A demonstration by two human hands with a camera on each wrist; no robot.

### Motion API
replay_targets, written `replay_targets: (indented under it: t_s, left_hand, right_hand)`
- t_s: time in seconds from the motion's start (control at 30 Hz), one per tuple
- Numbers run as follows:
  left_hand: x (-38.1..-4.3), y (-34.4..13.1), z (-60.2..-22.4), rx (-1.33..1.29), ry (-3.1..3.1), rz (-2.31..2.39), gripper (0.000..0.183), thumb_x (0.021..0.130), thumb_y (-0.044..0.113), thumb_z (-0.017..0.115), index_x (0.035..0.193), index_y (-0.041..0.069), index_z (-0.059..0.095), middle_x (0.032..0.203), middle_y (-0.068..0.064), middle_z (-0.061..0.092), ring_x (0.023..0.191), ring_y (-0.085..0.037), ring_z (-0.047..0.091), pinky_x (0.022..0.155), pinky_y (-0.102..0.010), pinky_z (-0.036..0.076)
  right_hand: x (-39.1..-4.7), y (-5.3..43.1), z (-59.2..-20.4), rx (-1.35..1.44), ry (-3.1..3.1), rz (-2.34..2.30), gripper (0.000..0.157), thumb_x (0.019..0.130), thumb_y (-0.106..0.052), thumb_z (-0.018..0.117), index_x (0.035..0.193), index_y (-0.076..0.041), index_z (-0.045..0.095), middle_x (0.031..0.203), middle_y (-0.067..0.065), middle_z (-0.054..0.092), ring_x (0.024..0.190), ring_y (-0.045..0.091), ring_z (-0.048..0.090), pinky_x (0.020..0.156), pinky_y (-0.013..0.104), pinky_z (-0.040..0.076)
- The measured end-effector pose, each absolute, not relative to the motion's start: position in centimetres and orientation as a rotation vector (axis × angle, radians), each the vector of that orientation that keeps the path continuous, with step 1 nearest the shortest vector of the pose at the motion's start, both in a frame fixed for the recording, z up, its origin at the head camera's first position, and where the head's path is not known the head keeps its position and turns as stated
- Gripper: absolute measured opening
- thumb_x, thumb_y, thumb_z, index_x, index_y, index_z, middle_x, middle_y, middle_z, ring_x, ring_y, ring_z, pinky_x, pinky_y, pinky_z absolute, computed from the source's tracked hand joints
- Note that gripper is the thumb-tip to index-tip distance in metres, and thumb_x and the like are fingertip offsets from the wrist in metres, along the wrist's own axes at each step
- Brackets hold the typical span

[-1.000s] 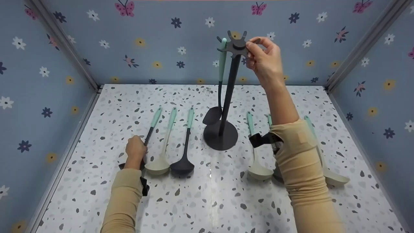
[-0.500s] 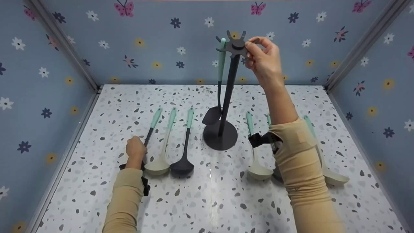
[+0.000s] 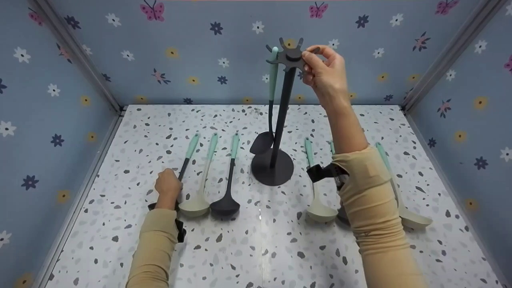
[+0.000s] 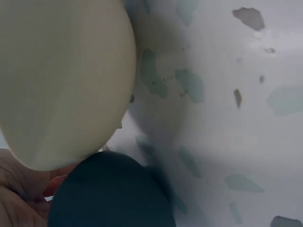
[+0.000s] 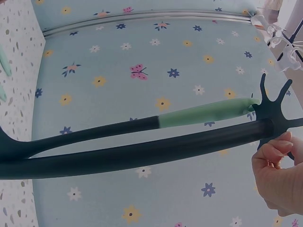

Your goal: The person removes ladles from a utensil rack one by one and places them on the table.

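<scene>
In the head view a dark utensil stand [image 3: 283, 108] rises from a round base, with hooks around its top. My right hand [image 3: 326, 76] pinches one hook between thumb and fingers. A dark spatula-like utensil [image 3: 273, 80] with a mint handle hangs from another hook on the left. My left hand [image 3: 168, 186] is curled at the shaft of a dark, mint-handled utensil [image 3: 193, 146] lying on the table; the wrist mostly covers its head. Close by in the left wrist view are a cream ladle bowl [image 4: 71, 80] and a rounded dark head [image 4: 113, 194].
Next to my left hand lie a cream ladle [image 3: 196, 206] and a dark ladle [image 3: 226, 204]. Right of the stand lie another cream ladle [image 3: 321, 210], a partly hidden dark utensil [image 3: 343, 214] and a cream utensil [image 3: 414, 220]. Patterned walls [image 3: 224, 80] enclose the speckled table [image 3: 240, 256].
</scene>
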State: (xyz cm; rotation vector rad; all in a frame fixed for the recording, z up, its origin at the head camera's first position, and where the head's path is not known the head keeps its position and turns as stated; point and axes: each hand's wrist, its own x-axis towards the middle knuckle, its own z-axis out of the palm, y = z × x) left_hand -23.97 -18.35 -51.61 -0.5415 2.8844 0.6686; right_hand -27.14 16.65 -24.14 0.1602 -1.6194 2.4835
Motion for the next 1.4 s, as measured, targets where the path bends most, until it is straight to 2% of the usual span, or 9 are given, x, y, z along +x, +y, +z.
replay_targets:
  t_s: [0.2,0.37,0.6,0.87,1.4]
  left_hand:
    - [-23.9,-17.9,-50.1,-0.526,2.905,0.727,0.025,0.083,0.007,0.058,0.095,-0.014,0.055,0.089,-0.027,0.058,0.076,-0.034,0.058,0.066,-0.043,0.048]
    - [-23.8,-17.1,-49.2,-0.486,2.941,0.83,0.025,0.084,0.009,0.058,0.096,-0.014,0.057,0.09,-0.028,0.059,0.077,-0.035,0.059,0.066,-0.043,0.048]
    - [-24.1,-15.2,-47.8,-0.396,2.992,0.955,0.033,0.085,0.013,0.059,0.107,-0.012,0.056,0.098,-0.026,0.059,0.087,-0.037,0.058,0.072,-0.046,0.047]
    - [-24.2,-11.8,-45.8,-0.066,3.089,1.335,0.029,0.082,0.007,0.063,0.104,-0.011,0.059,0.093,-0.023,0.061,0.084,-0.032,0.059,0.073,-0.039,0.048]
    - [-24.6,-4.6,-43.6,0.409,3.055,1.791,0.024,0.081,0.01,0.065,0.101,-0.004,0.063,0.093,-0.015,0.062,0.086,-0.025,0.06,0.074,-0.032,0.048]
  right_hand:
    - [-27.1,16.6,-24.0,0.151,-1.617,2.486,0.004,0.085,0.004,0.054,0.087,0.004,0.05,0.058,0.01,0.045,0.044,0.013,0.035,0.039,0.019,0.029]
    - [-27.0,16.6,-24.1,0.159,-1.62,2.483,0.005,0.085,0.004,0.054,0.087,0.005,0.05,0.058,0.01,0.045,0.043,0.013,0.035,0.039,0.019,0.029]
    - [-27.1,16.6,-24.2,0.182,-1.613,2.489,0.004,0.085,0.005,0.054,0.087,0.005,0.05,0.058,0.01,0.045,0.043,0.013,0.035,0.039,0.019,0.03]
    - [-27.1,16.5,-24.2,0.187,-1.602,2.49,0.005,0.086,0.005,0.052,0.083,0.002,0.05,0.057,0.01,0.044,0.043,0.012,0.033,0.039,0.019,0.026]
    - [-27.1,16.6,-24.3,0.192,-1.604,2.493,0.004,0.085,0.004,0.054,0.087,0.005,0.05,0.058,0.01,0.045,0.043,0.013,0.035,0.039,0.019,0.028]
